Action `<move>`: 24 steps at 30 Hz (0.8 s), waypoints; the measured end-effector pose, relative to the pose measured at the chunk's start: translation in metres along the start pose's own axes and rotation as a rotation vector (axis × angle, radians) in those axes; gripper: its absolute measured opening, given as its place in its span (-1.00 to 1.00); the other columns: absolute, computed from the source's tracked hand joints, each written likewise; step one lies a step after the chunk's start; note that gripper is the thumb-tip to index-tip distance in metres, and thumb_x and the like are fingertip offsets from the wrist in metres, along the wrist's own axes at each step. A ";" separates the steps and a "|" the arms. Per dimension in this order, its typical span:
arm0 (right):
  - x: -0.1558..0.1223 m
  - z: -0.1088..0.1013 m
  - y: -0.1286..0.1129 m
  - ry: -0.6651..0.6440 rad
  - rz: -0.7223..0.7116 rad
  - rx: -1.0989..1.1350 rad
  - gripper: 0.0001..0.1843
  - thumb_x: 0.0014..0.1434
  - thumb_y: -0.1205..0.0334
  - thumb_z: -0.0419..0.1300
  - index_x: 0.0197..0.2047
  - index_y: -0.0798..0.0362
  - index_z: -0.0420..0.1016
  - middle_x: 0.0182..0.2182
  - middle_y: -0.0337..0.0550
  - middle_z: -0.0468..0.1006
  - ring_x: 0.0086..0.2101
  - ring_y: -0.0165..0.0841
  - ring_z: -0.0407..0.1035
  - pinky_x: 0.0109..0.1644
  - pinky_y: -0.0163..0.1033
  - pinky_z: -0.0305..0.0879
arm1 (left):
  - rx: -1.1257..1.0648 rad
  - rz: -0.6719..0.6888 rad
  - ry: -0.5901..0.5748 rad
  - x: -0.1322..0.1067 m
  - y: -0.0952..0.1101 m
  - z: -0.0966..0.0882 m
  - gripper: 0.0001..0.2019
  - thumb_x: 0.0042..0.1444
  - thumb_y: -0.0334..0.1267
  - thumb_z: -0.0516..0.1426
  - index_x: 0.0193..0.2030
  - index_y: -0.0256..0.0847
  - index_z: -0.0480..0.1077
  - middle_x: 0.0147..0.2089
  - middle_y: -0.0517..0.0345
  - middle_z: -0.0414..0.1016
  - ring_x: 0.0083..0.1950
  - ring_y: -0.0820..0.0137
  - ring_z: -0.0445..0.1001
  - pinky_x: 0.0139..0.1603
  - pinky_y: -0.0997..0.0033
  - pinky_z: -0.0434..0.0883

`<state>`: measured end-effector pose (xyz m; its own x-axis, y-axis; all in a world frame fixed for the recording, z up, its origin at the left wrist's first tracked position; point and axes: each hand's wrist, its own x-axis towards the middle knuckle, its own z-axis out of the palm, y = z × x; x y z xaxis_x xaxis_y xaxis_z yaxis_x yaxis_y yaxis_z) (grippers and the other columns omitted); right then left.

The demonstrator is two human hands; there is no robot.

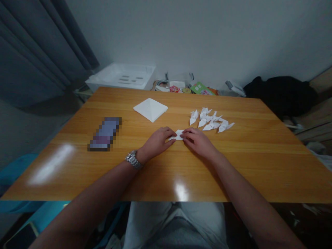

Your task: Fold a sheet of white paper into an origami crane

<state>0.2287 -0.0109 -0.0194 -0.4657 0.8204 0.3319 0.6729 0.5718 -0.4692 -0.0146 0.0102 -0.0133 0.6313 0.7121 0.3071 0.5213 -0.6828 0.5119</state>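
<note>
A small folded piece of white paper [178, 135] lies on the wooden table between my hands. My left hand [160, 139], with a metal watch [133, 159] on its wrist, grips the paper's left end between thumb and fingers. At the other end, my right hand [198, 141] presses and pinches the paper with its fingertips. Just beyond my right hand sit several folded paper cranes [212, 121] in a loose cluster. Farther off to the left, a stack of white paper squares [150, 109] is turned cornerwise to me.
A phone [105, 134], blurred out, lies on the left of the table [259, 166]. Behind the far edge stand a white plastic bin [121, 74] and assorted items, including a green packet [202, 88]. A black cloth heap [280, 91] is at the back right.
</note>
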 end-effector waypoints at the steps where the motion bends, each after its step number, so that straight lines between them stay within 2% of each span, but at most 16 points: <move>1: 0.000 0.000 0.000 -0.006 -0.004 -0.010 -0.75 0.34 0.36 0.18 0.00 0.03 0.63 0.00 0.02 0.58 0.00 -0.15 0.44 0.14 0.03 0.39 | 0.000 0.004 0.001 0.000 0.000 0.000 -0.78 0.34 -0.24 0.15 0.06 -0.22 0.49 0.00 0.00 0.53 0.02 0.24 0.49 0.12 0.20 0.42; 8: 0.000 0.001 -0.001 -0.027 -0.072 0.014 -0.77 0.33 0.37 0.20 -0.03 0.02 0.65 0.02 0.01 0.60 0.02 -0.15 0.45 0.15 0.04 0.39 | 0.013 0.054 0.010 0.001 -0.002 0.002 -0.76 0.38 -0.29 0.07 0.10 -0.23 0.48 0.05 -0.02 0.53 0.08 0.23 0.47 0.19 0.17 0.40; 12: 0.000 0.002 0.000 -0.063 -0.090 0.097 -0.78 0.35 0.35 0.19 -0.08 -0.03 0.66 0.04 -0.02 0.58 0.06 -0.19 0.45 0.19 0.04 0.38 | 0.046 0.055 -0.013 0.001 -0.009 0.003 -0.76 0.36 -0.26 0.12 0.08 -0.21 0.51 0.12 -0.04 0.51 0.14 0.20 0.45 0.23 0.15 0.39; 17: 0.000 0.001 -0.002 -0.075 -0.053 0.153 -0.83 0.34 0.34 0.21 -0.11 0.00 0.65 0.03 -0.02 0.58 0.05 -0.21 0.46 0.18 0.01 0.39 | 0.097 0.060 -0.042 -0.002 -0.007 -0.002 -0.76 0.31 -0.13 0.21 -0.02 -0.20 0.57 0.12 -0.06 0.49 0.14 0.17 0.45 0.22 0.13 0.40; 24: 0.001 0.003 -0.001 -0.026 0.020 0.179 -0.85 0.28 0.38 0.28 -0.11 0.03 0.64 -0.03 -0.01 0.57 -0.03 -0.22 0.49 0.10 -0.05 0.43 | 0.134 0.074 -0.108 -0.001 0.002 -0.010 -0.75 0.34 -0.09 0.17 -0.04 -0.15 0.61 0.09 -0.03 0.52 0.12 0.16 0.46 0.20 0.11 0.38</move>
<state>0.2260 -0.0106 -0.0209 -0.4698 0.8300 0.3008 0.5705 0.5454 -0.6141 -0.0196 0.0095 -0.0048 0.7248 0.6427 0.2483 0.5385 -0.7532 0.3777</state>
